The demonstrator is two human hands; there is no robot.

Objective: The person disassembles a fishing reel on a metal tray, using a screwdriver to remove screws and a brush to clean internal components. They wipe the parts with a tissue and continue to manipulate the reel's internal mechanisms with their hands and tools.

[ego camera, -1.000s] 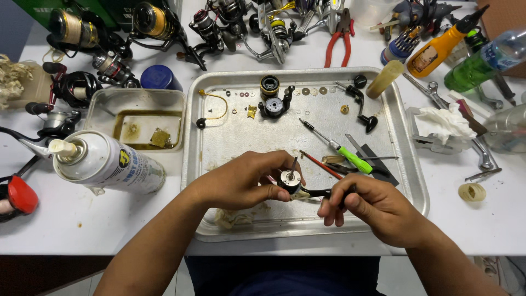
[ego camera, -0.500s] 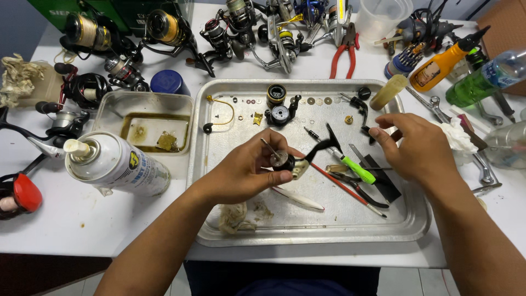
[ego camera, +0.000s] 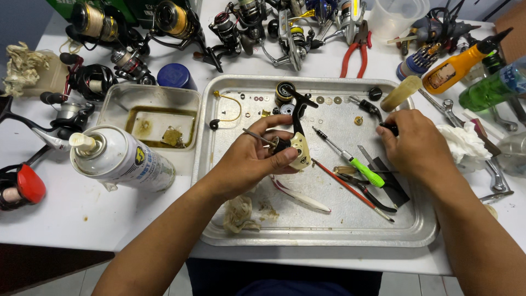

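Observation:
My left hand (ego camera: 252, 159) grips a cream and black fishing reel body (ego camera: 296, 143) over the middle of a metal tray (ego camera: 323, 225); a thin shaft sticks out of the body to the left. My right hand (ego camera: 416, 145) rests on the tray's right side, its fingertips closed on a small black part (ego camera: 389, 129) next to a black handle piece (ego camera: 368, 107). A green-handled screwdriver (ego camera: 356, 161), a red-handled brush (ego camera: 350, 189), tweezers and a white strip (ego camera: 301, 198) lie on the tray between my hands.
Washers, a gear and a wire bail lie along the tray's far edge. A spray can (ego camera: 123, 159) lies left of it beside a small oily tray (ego camera: 150, 118). Several reels, red pliers (ego camera: 356, 52), bottles, wrenches and a rag (ego camera: 466, 143) crowd the table.
My right hand left the reel body and moved right and away to the black parts at the tray's right side. My left hand kept the reel body, turning it upright.

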